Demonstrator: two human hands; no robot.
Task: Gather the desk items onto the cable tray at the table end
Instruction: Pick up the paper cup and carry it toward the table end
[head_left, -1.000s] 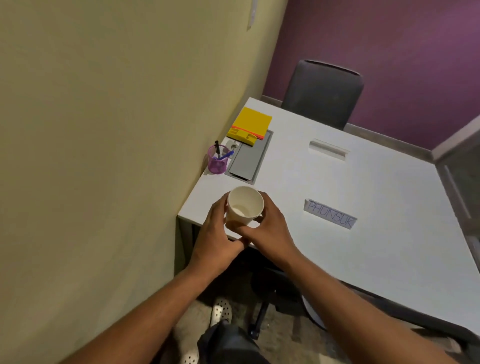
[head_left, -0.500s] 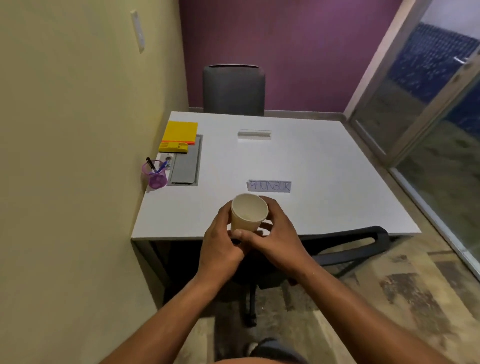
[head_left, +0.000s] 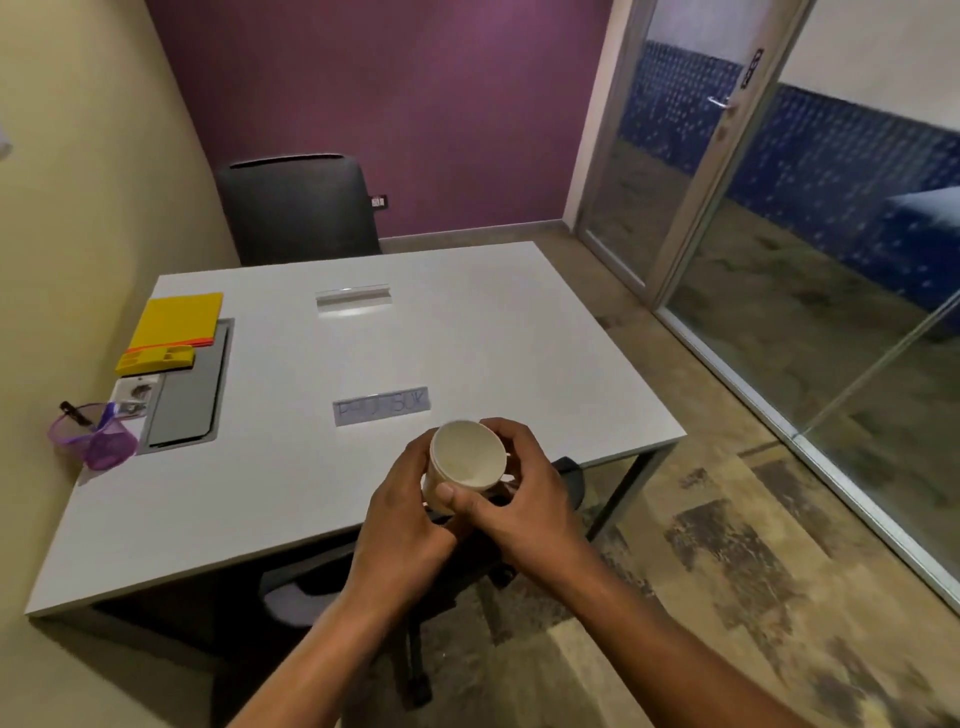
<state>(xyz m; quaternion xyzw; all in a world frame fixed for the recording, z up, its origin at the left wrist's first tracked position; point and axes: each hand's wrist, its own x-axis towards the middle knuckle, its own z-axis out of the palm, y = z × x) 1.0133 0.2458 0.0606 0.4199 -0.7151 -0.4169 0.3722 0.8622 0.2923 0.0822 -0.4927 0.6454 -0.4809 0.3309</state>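
Observation:
A white paper cup (head_left: 465, 460) is held in both hands over the near edge of the white table (head_left: 498, 332). My left hand (head_left: 405, 512) wraps its left side and my right hand (head_left: 524, 493) its right side, thumb on the rim. The grey cable tray (head_left: 189, 392) is set into the table's left end. A yellow notebook (head_left: 179, 319) and a yellow holder (head_left: 155, 359) rest on its far part. A purple pen cup (head_left: 98, 434) with pens stands at its near left corner. A name plate (head_left: 382, 405) lies mid-table, a clear plate (head_left: 353, 298) farther back.
A yellow wall runs along the table's left side. A black chair (head_left: 298, 208) stands behind the table, and another chair (head_left: 415, 582) is tucked under the near edge. A glass door and partition (head_left: 727, 182) lie to the right, with open floor between.
The view has swung right and back, bringing the glass door into sight. Both hands keep hold of the cup, now right of the name plate instead of near the table's left corner.

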